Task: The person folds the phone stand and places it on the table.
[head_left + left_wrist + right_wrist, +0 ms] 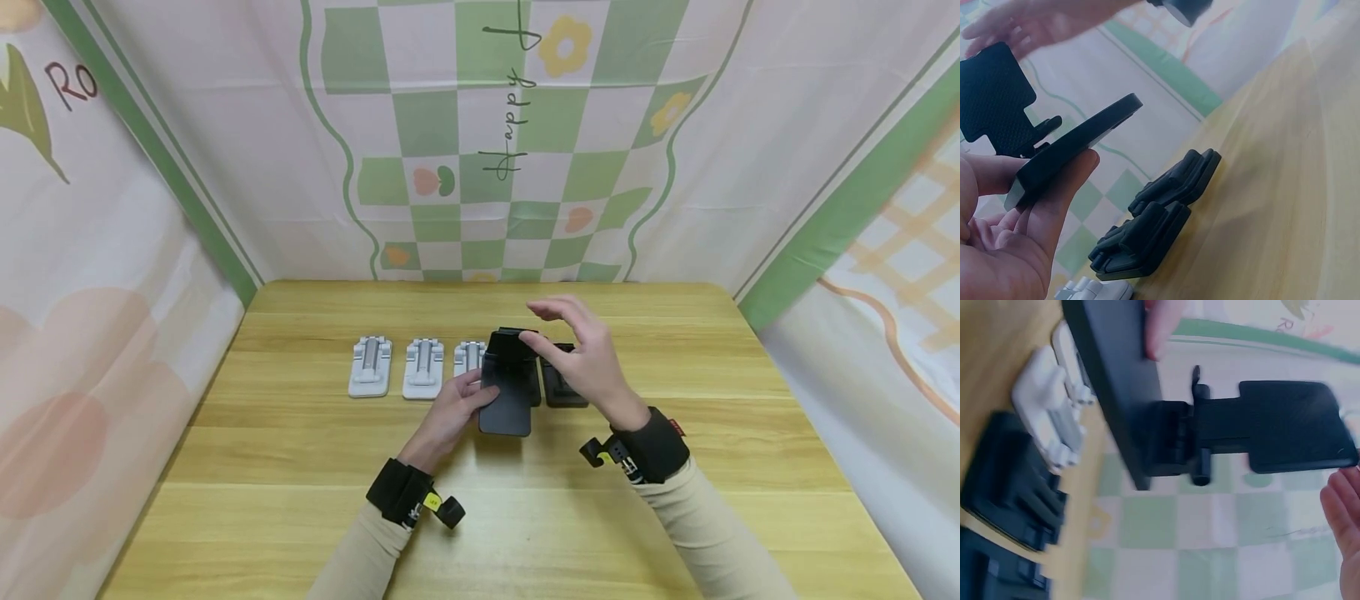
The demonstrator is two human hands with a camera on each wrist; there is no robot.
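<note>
A black folding phone stand [506, 408] is held above the table, its base gripped between the thumb and fingers of my left hand [450, 412]. Its support plate [1291, 425] is unfolded and stands out from the base at the hinge. My right hand [588, 354] is beside the plate's upper edge, thumb and fingers spread apart. Its fingertips [1338, 497] are close to the plate's corner; whether they touch it I cannot tell. Beyond the held stand lie two folded black phone stands [1141, 244], partly covered in the head view.
Three white folded phone stands, a left one [370, 379], a middle one [423, 379] and a partly hidden one [470, 354], lie in a row with the black ones on the wooden table [300, 500]. Printed curtains [285, 167] surround the table's back and sides.
</note>
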